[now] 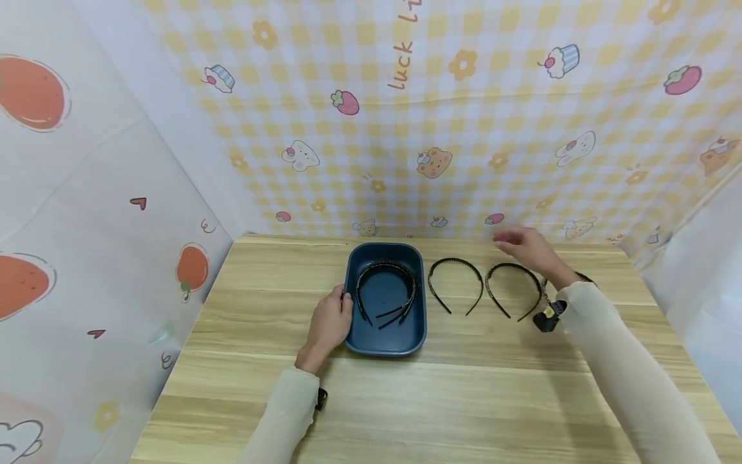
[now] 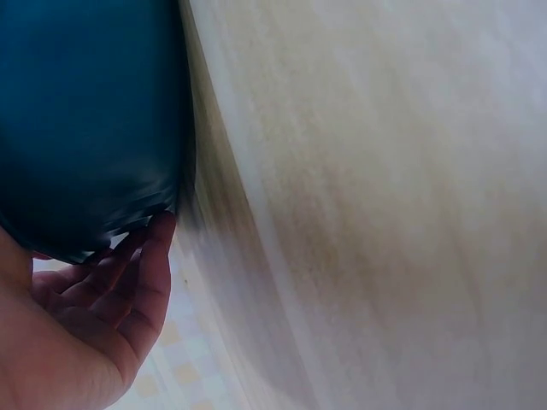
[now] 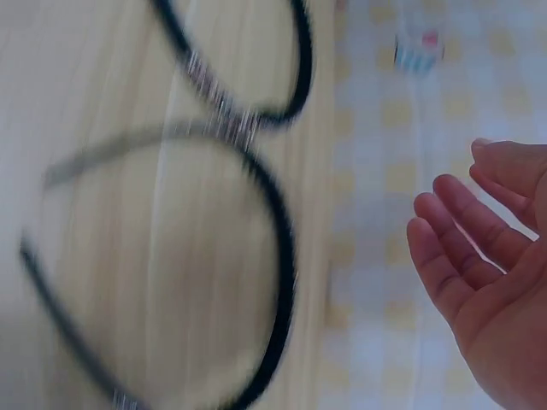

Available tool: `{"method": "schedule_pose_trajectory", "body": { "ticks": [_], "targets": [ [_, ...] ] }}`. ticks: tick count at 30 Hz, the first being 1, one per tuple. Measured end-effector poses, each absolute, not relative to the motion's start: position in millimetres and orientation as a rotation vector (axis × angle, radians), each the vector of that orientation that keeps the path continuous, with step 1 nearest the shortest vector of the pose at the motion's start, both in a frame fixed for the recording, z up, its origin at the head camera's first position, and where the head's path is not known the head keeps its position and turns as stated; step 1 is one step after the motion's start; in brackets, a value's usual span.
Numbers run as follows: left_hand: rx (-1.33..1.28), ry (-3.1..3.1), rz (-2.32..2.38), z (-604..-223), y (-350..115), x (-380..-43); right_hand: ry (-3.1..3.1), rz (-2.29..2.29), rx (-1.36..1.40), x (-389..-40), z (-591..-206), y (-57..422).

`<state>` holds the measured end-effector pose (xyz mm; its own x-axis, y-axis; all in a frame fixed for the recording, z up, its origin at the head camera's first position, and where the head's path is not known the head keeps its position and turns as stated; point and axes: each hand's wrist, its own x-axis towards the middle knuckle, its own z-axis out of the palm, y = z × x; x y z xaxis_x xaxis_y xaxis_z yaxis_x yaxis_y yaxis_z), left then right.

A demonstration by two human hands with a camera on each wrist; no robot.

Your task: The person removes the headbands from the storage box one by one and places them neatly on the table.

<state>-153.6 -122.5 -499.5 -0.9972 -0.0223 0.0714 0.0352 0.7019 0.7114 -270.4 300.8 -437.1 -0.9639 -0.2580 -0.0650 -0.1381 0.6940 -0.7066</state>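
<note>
My left hand (image 1: 332,318) grips the left rim of a dark blue rectangular tray (image 1: 382,341); in the left wrist view its fingers lie against the tray's outer wall. Inside the tray, black headbands (image 1: 386,263) lie overlapping, curved side toward the back. To the right of it, a black toothed headband (image 1: 455,260) lies on the table, then a second headband (image 1: 513,265). A third headband (image 1: 584,278) is partly hidden by my right wrist. Held above the table's back edge, my right hand (image 1: 529,247) has loosely bent fingers and nothing in them.
The wood-grain table (image 1: 440,412) ends at a yellow checked cloth backdrop (image 1: 377,142) behind the tray. A white printed sheet (image 1: 116,212) hangs along the left side. Each wrist wears a small black camera (image 1: 546,320).
</note>
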Motion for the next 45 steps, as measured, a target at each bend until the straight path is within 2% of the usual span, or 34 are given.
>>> {"method": "schedule_pose_trajectory", "body": {
  "ticks": [14,26,45],
  "targets": [
    [-0.006,-2.82,-1.2,-499.7,-124.6,-154.4,2.585,-1.231,-0.484,-267.4,-423.5,195.3],
    [-0.014,-2.832,-1.229,-499.4,-123.5,-154.4,2.45,-1.248,-0.548,-262.3,-423.9,130.8],
    [-0.027,-2.834,-1.205,-501.7,-124.1,-153.8,2.476,-1.074,-0.357,-273.8,-442.2,87.4]
  ]
}}
